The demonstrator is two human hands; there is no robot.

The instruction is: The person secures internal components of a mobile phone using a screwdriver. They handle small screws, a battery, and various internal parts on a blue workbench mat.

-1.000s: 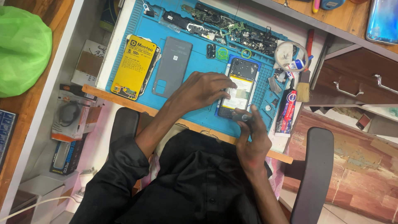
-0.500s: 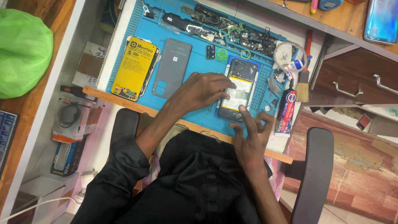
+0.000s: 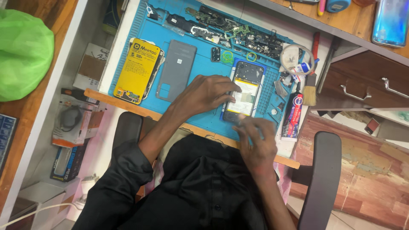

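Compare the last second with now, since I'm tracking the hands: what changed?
The right hand rose from the near mat edge to the opened phone's lower end, fingers blurred; any small tool it held is no longer discernible. The left hand still steadies the phone; blue mat unchanged.

The opened phone (image 3: 245, 91) lies on the mat (image 3: 204, 64); back cover (image 3: 177, 70) to its left, glue tube (image 3: 292, 116) to its right.

A yellow flat pack (image 3: 137, 70) is lying at the blue mat's left end, a red-and-black tube (image 3: 292, 116) is sitting right of it, and carton boxes (image 3: 74, 121) are standing below the surface's left edge.
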